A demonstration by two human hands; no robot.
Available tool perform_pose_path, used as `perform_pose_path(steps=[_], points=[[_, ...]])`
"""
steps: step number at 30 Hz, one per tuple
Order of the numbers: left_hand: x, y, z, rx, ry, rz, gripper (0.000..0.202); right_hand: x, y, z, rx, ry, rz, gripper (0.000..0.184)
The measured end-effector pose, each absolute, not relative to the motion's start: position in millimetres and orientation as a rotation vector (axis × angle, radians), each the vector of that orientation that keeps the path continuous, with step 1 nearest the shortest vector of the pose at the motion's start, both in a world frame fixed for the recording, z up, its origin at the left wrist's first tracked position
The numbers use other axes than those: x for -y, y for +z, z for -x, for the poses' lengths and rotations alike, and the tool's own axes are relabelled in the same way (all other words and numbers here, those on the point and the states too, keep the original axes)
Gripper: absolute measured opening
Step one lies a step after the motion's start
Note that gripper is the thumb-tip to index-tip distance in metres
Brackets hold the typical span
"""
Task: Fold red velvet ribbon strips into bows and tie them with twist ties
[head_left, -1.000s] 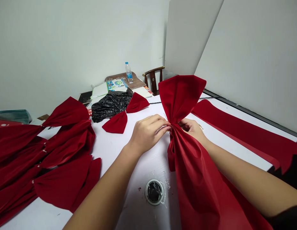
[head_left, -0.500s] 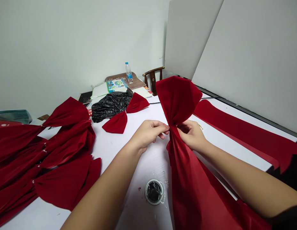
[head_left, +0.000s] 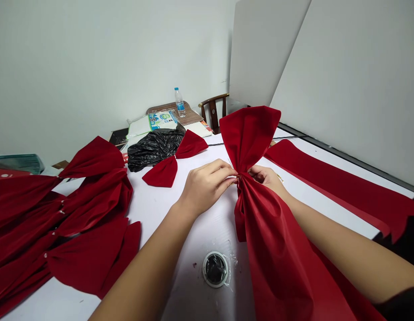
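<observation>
On tabletop (head_left: 190, 276), 12 o'clock from my arms: red velvet bow (head_left: 250, 138) gathered at waist (head_left: 240, 178), tails (head_left: 276, 254) trailing toward 6. My left hand (head_left: 207, 187) and right hand (head_left: 265, 178) pinch waist, fingers (head_left: 227, 170) pressed together. Cannot tell if tied off yet. Similar, finished-looking bows (head_left: 59, 214) at 9.

- left forearm (head_left: 143, 267): bare and smooth, long and slender, narrowing toward the wrist;
- left hand (head_left: 207, 187): bare, with a rounded back and slim fingers (head_left: 223, 170);
- right forearm (head_left: 343, 252): bare and smooth, broadening toward the lower right edge of the view;
- right hand (head_left: 265, 177): bare, partly hidden from the head camera;
- black sleeve (head_left: 399, 305): dark and plain, at the lower right corner, cut off by the frame, its detail too dim to tell;
</observation>
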State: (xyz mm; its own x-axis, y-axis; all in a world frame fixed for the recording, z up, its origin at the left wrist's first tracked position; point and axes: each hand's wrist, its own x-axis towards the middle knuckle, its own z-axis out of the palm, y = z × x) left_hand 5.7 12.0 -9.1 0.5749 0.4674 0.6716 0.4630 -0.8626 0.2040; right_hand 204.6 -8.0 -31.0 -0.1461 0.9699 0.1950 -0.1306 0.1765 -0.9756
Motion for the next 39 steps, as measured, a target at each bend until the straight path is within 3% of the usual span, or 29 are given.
perform_pose_path(steps=[9, 13, 19, 24, 27, 31, 39], points=[[-8.4, -8.9, -10.8, -0.886, 1.21, -2.569, 0.014, 8.9, -34.4, -203.4, 1.37, 1.177, 0.882, 0.043], [-3.5, -4.0, -24.2, -1.071, 1.103, -1.993, 0.009, 8.3, -40.7, -206.0, 1.421, 1.042, 0.9, 0.037], [-0.5, 2.8, -33.1, -1.074, 0.812, -1.252, 0.019, 8.8, -44.2, -206.1, 1.441, 0.987, 0.881, 0.031], [-6.3, 9.1, -16.1, -1.128, 0.875, -1.551, 0.025, 10.4, -37.1, -203.5, 1.354, 1.104, 0.913, 0.039], [-10.6, 8.8, -2.5, -1.066, 1.056, -2.068, 0.014, 9.5, -35.8, -203.2, 1.277, 1.232, 0.928, 0.046], [-13.2, 1.7, 7.3, -0.817, 1.01, -2.736, 0.023, 5.1, -42.6, -204.4, 1.304, 1.359, 0.906, 0.049], [-16.0, -5.9, 7.7, -0.704, 1.101, -2.777, 0.017, 3.9, -43.5, -202.6, 1.331, 1.381, 0.865, 0.047]])
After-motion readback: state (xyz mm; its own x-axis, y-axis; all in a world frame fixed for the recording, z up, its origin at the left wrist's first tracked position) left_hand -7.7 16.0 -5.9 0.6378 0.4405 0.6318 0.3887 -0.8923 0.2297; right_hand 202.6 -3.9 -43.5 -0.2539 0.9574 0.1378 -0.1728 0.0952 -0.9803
